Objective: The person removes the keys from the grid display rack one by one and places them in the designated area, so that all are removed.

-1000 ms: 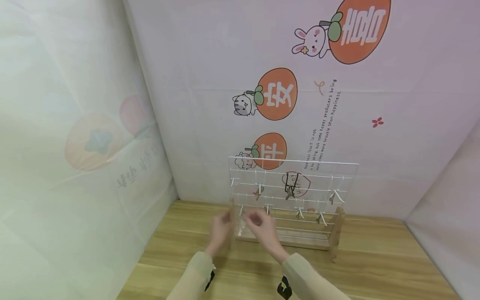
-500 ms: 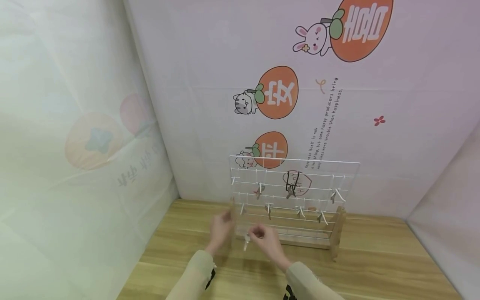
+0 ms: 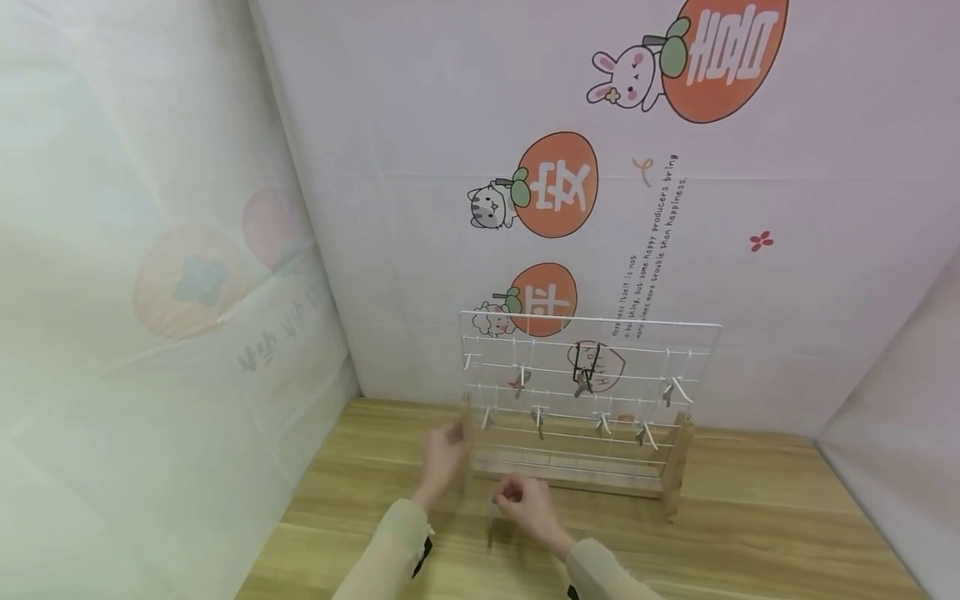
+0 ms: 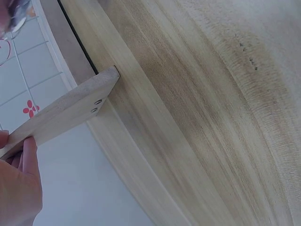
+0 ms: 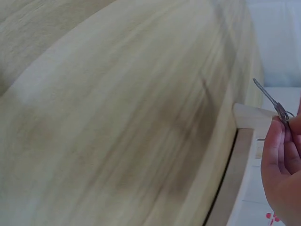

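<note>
My left hand (image 3: 444, 457) grips the left wooden side post (image 4: 70, 106) of a white wire rack, with fingers and thumb on either side of the board in the left wrist view. In my right hand (image 3: 528, 504), a metal key (image 5: 267, 94) on a small ring is pinched between thumb and fingers. The key's blade points away from the fingertips, and in the head view it hangs low before the rack's wooden base bar (image 3: 600, 490). Part of the ring is hidden by the fingers.
Several small keys hang on the rack's hooks, among them one key (image 3: 583, 383) on a black hook. White hooks (image 3: 487, 417) at the rack's left appear bare. A wooden tabletop (image 3: 750, 533) lies below, with printed cloth walls (image 3: 420, 250) around.
My right hand has come away from the lower left hook and moved down toward me, with the key in its fingers. My left hand stays on the side post.
</note>
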{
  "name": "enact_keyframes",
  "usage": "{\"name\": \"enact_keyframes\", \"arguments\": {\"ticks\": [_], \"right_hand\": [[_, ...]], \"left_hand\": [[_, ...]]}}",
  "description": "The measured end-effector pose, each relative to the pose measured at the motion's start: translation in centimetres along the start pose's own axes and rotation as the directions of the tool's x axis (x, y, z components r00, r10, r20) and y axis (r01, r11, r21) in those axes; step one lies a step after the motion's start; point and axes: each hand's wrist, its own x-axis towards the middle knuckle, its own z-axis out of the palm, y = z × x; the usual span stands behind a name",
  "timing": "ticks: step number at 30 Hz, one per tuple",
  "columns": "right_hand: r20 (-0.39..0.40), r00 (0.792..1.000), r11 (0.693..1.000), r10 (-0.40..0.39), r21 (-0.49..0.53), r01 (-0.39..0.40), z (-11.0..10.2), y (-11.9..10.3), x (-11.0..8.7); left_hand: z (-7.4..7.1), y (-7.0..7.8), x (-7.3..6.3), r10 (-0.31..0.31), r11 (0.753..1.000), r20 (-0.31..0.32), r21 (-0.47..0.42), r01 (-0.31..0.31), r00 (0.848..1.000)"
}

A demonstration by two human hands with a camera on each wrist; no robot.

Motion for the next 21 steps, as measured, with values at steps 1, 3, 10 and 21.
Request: {"name": "enact_keyframes", "arguments": {"ticks": [1,3,10,21], "right_hand": [[0.007,1.0,1.0,0.004,0.0,-0.004,0.1,0.2,-0.1],[0.017,1.0,1.0,0.014,-0.009,-0.014,0.3,0.6,-0.1],[0.031,0.999,0.999,0.03,-0.029,-0.029,0.9,1.7,-0.3],[0.04,0.998,0.999,0.04,-0.038,-0.038,1.7,2.7,-0.3]], "left_hand": [[0.0,0.0,0.0,0.004,1.0,0.0,0.003,-0.004,1.0],[0.1,0.0,0.0,0.008,1.0,0.001,0.006,-0.008,1.0],[0.2,0.1,-0.1,-0.021,1.0,-0.003,0.012,0.021,1.0],[0.1,0.1,0.0,-0.039,0.999,0.002,0.002,0.039,0.999]]}}
